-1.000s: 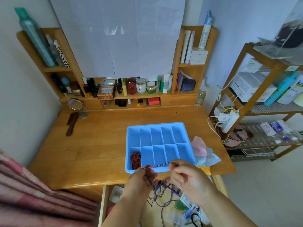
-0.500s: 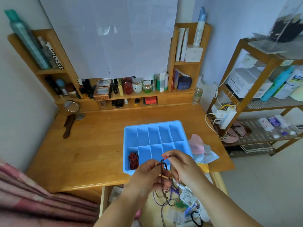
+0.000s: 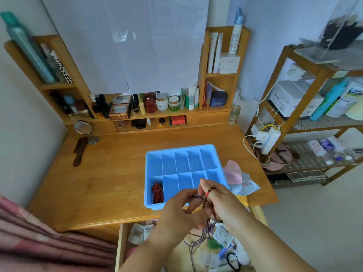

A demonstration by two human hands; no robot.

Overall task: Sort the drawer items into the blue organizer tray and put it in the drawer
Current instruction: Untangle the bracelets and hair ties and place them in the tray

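Left hand (image 3: 176, 209) and right hand (image 3: 218, 201) side by side — fingers (image 3: 204, 185) pinching

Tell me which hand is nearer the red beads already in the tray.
Left. The left hand sits just right of the red beads; the right hand is farther right, beyond it.

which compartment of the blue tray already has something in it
The near-left corner compartment of the blue plastic organizer tray: it holds red beads. Every other visible compartment is bare.

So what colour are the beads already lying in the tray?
Dark red beads, in the tray's near-left compartment; head view.
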